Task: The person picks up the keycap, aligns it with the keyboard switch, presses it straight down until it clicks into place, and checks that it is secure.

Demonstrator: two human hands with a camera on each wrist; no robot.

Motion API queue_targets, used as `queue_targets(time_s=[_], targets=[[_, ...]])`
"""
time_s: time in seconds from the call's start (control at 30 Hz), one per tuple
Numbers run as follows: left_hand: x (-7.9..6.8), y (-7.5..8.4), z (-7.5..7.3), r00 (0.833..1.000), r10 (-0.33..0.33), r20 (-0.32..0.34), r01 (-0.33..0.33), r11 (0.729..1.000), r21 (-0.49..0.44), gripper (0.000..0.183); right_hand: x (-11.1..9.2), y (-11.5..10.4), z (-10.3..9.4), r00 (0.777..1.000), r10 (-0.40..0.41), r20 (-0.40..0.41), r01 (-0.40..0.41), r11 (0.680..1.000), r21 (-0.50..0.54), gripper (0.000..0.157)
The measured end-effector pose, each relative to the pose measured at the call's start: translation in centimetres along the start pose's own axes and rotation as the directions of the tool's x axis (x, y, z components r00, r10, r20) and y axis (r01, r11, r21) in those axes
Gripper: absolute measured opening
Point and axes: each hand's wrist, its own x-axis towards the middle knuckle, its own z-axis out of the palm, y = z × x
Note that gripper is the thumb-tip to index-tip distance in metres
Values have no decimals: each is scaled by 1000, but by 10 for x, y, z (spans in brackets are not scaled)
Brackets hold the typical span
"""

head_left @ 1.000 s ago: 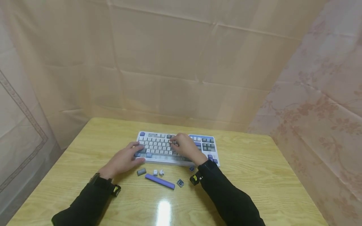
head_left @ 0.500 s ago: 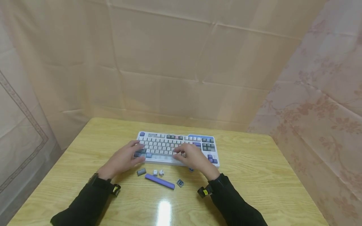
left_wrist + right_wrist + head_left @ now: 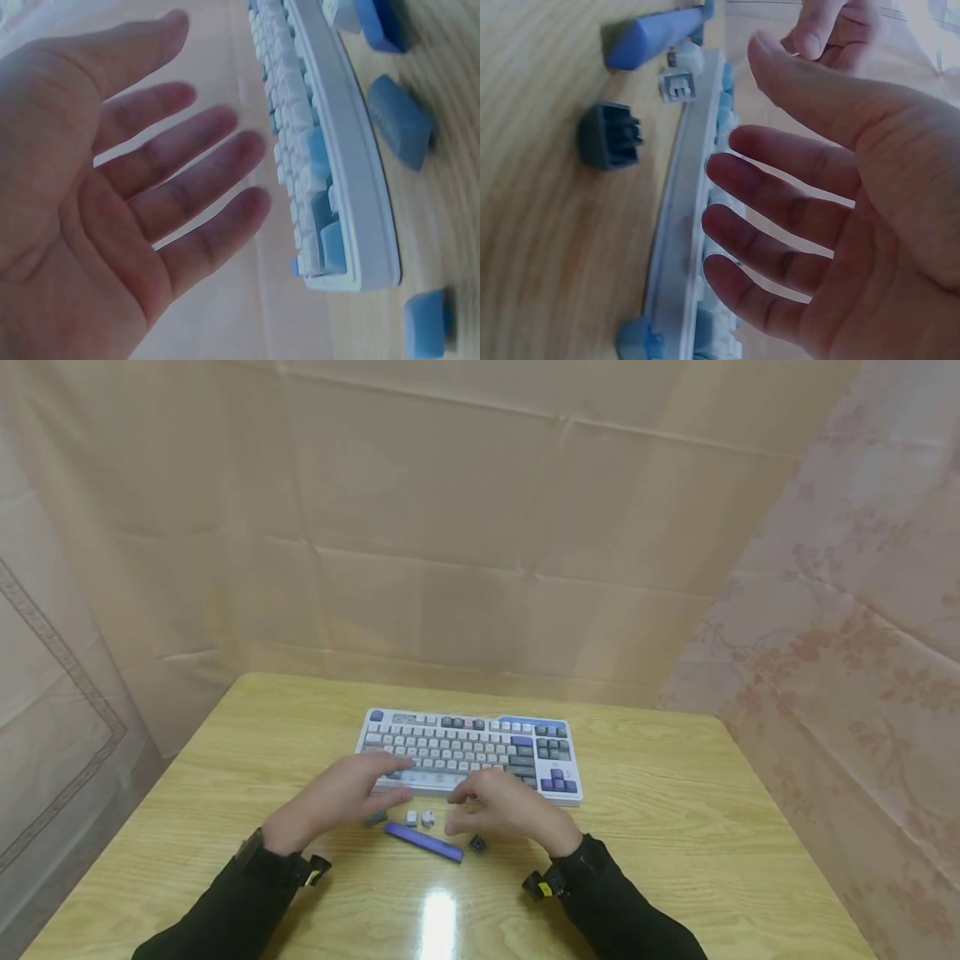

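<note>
A white keyboard (image 3: 453, 746) with white, grey and purple keycaps lies across the middle of the table. My left hand (image 3: 337, 797) hovers over its front left corner; in the left wrist view the fingers are spread and the palm holds nothing. Just in front of the keyboard, near the loose keycaps, my right hand (image 3: 510, 806) hangs with parted fingers and an empty palm, as the right wrist view shows. Below the fingers of that hand sits a dark keycap (image 3: 609, 136), tipped so its hollow underside shows. A long purple spacebar keycap (image 3: 423, 842) lies between the hands.
Two white keycaps (image 3: 411, 818) and a grey keycap (image 3: 375, 817) lie between keyboard and spacebar. A blue keycap (image 3: 636, 339) rests by the keyboard's front edge. Beige cloth (image 3: 450, 527) hangs behind the wooden table (image 3: 660, 827).
My right hand has come off the keys, back toward me to the keyboard's front edge. My left hand has lifted from the left keys and shifted rightward.
</note>
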Motion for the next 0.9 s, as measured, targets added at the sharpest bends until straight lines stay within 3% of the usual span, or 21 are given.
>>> queue_targets(time_s=[0.13,0.27,0.53,0.9], targets=[[1,4,5,992,-1,125,10,998,-68,42,-1,0,6,996,-60,70,62,997,-37,43],[2,5,10,978,18,206,1,996,-92,34,-1,0,9,989,-88,123,92,995,-29,41],[0,1,13,970,23,243,-8,998,-62,13,1,-1,14,986,-74,149,81,996,-36,35],[-1,-2,16,963,-11,268,29,997,-66,12,1,-1,14,989,-12,145,19,999,-45,19]])
